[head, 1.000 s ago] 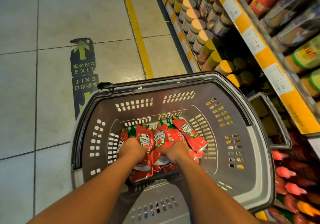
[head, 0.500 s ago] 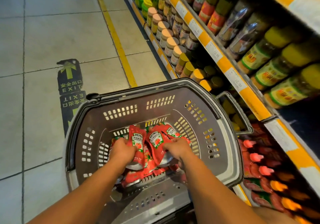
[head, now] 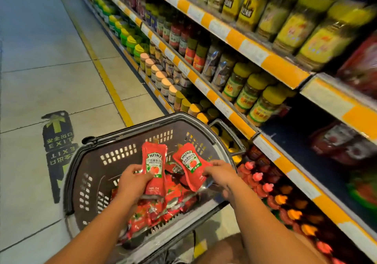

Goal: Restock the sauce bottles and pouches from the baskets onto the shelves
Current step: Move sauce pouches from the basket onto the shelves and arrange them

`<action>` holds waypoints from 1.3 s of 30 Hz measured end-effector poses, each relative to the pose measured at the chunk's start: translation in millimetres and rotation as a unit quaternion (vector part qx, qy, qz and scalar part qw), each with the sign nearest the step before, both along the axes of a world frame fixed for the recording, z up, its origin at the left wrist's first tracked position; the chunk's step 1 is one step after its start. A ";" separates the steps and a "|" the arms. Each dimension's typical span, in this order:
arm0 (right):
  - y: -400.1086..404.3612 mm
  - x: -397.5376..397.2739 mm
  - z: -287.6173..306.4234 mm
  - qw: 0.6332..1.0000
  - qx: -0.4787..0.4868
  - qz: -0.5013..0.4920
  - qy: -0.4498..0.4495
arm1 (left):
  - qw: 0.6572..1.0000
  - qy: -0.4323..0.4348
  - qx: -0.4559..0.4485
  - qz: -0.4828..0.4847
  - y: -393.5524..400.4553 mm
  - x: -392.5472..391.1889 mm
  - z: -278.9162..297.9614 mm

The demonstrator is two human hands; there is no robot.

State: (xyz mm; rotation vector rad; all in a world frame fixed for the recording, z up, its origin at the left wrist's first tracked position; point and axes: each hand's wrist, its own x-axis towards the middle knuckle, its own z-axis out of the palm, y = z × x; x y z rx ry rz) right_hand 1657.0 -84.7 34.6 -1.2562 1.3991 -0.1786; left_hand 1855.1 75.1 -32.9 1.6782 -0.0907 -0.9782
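Each hand, left hand (head: 132, 179) and right hand (head: 219, 174), grips an upright ketchup pouch (head: 154, 167) above the basket (head: 89, 174), shelves (head: 271, 153) at two o'clock.

- Tiled floor (head: 40, 69) carries a grey basket (head: 91, 161) at six o'clock.
- Floor's yellow line (head: 102, 73) runs toward twelve; an exit sticker (head: 58, 135) lies at nine.
- Shelves (head: 240, 39) from twelve to four o'clock carry jars (head: 265, 104) and bottles (head: 251, 6).
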 end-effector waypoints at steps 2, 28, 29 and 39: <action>-2.1 -14.7 18.3 1.000 -0.018 -0.018 -0.013 | 1.000 -0.008 -0.024 -0.015 -5.5 -8.5 15.4; 1.4 -273.2 115.2 0.915 -0.044 -0.321 -0.242 | 0.932 -0.006 -0.135 -0.338 -144.4 -197.2 174.7; -3.0 -276.8 113.7 0.909 -0.051 -0.328 -0.251 | 0.922 -0.014 -0.133 -0.363 -152.2 -204.5 176.6; -54.4 -292.9 80.4 0.847 -0.089 -0.445 -0.275 | 0.878 -0.074 -0.156 -0.446 -236.6 -247.7 177.7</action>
